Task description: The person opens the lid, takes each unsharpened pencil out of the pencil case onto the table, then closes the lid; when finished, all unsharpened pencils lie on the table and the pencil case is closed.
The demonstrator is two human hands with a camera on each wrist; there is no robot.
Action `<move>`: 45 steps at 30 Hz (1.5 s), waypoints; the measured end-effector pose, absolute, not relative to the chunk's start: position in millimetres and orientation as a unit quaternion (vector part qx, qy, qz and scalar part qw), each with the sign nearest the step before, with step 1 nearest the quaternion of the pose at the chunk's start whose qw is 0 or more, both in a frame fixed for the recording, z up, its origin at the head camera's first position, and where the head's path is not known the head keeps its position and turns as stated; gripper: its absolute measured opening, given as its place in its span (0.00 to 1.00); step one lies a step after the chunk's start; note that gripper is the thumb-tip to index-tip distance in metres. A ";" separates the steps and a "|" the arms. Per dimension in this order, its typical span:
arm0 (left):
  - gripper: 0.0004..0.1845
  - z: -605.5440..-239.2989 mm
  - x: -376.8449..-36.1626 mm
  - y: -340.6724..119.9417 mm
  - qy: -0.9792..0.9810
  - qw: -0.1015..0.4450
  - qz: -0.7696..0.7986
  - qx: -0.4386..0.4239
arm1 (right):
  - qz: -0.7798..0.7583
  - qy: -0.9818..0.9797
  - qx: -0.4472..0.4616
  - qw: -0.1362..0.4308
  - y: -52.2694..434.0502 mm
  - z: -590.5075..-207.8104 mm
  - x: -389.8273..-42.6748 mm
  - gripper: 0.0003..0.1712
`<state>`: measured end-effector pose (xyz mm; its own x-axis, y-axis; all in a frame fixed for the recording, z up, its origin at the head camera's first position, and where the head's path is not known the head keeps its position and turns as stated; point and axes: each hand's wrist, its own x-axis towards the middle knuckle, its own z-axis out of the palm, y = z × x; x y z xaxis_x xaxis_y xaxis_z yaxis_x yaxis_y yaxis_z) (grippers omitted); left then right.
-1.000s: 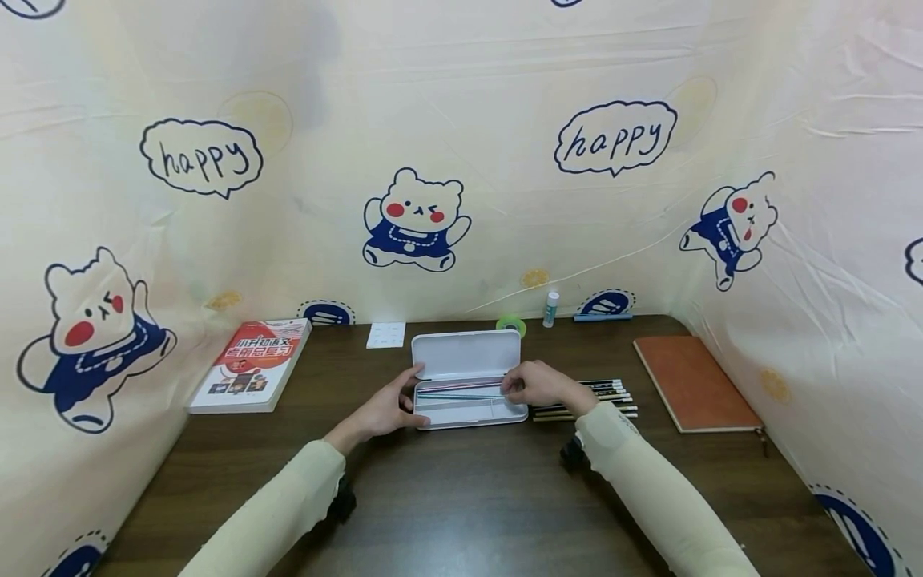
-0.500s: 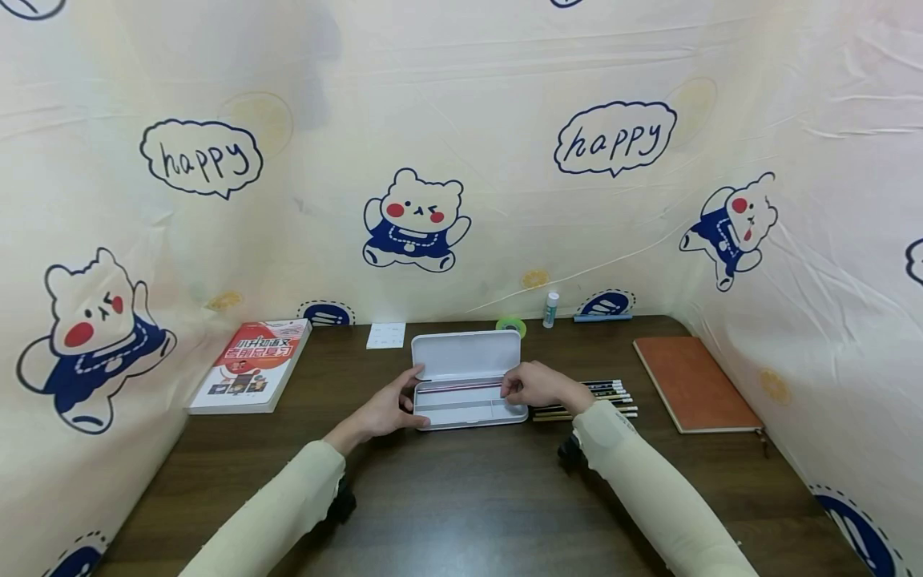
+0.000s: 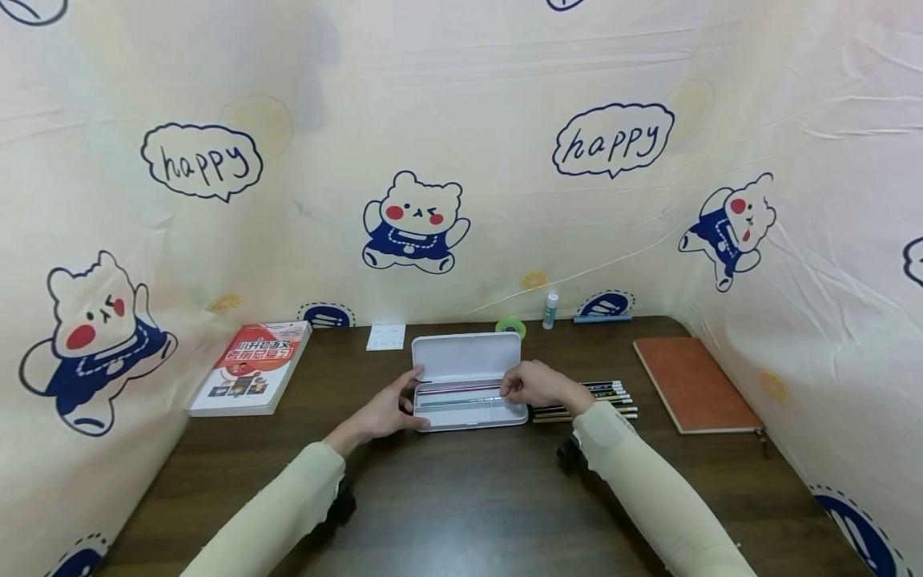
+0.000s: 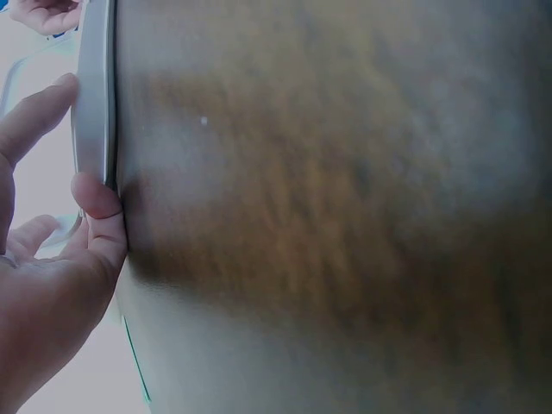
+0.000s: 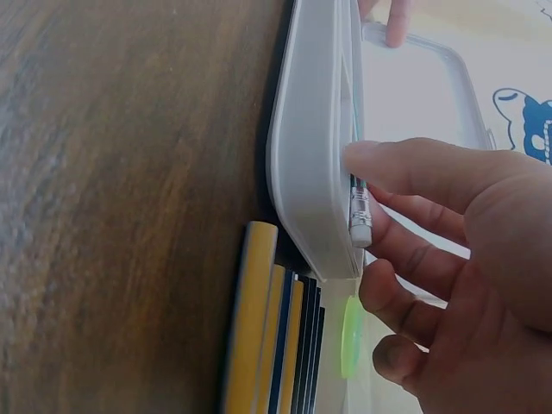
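Note:
A white pencil case [image 3: 454, 416] lies on the brown table with its lid [image 3: 465, 357] raised toward the back. My left hand [image 3: 384, 410] holds the case's left end; in the left wrist view its thumb [image 4: 97, 197] presses against the outer wall. Over the right end, my right hand [image 3: 535, 383] pinches a teal pencil [image 3: 461, 401] near its white eraser [image 5: 360, 233], which shows below the thumb in the right wrist view. Another dark reddish pencil [image 3: 454, 389] lies along the tray's back. Right of the case, several black and gold pencils [image 3: 609, 392] lie side by side, partly hidden by my right wrist.
A thick book [image 3: 248, 370] lies at the left and a brown notebook [image 3: 695, 385] at the right. Along the back are a white card [image 3: 385, 336], green tape [image 3: 510, 326], a glue stick [image 3: 550, 311] and a blue stick-like item [image 3: 602, 319]. A printed cloth hangs behind.
The teal pencil in my right hand shows clearly a second ago, is hardly visible half a second ago, and shows again now. Both hands stay almost in place.

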<state>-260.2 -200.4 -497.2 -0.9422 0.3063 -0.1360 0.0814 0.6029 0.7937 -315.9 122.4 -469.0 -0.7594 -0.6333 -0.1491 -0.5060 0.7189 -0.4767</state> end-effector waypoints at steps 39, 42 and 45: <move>0.56 -500.2 -261.6 -201.7 0.888 0.125 0.426 0.116 | -0.305 0.917 -0.218 0.134 282.8 -454.7 -286.0 0.04; 0.56 -499.7 -261.5 -201.6 0.890 0.126 0.423 0.116 | -0.302 0.919 -0.207 0.142 295.1 -457.8 -281.0 0.04; 0.56 -499.0 -260.9 -201.8 0.891 0.127 0.421 0.116 | -0.299 0.921 -0.203 0.145 305.0 -459.8 -275.0 0.03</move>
<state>-260.9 -201.8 -499.0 -0.9412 0.3124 -0.1282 0.0996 0.6195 0.7787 -275.0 305.0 -459.8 -0.8749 -0.4617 -0.1459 -0.2878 0.7382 -0.6101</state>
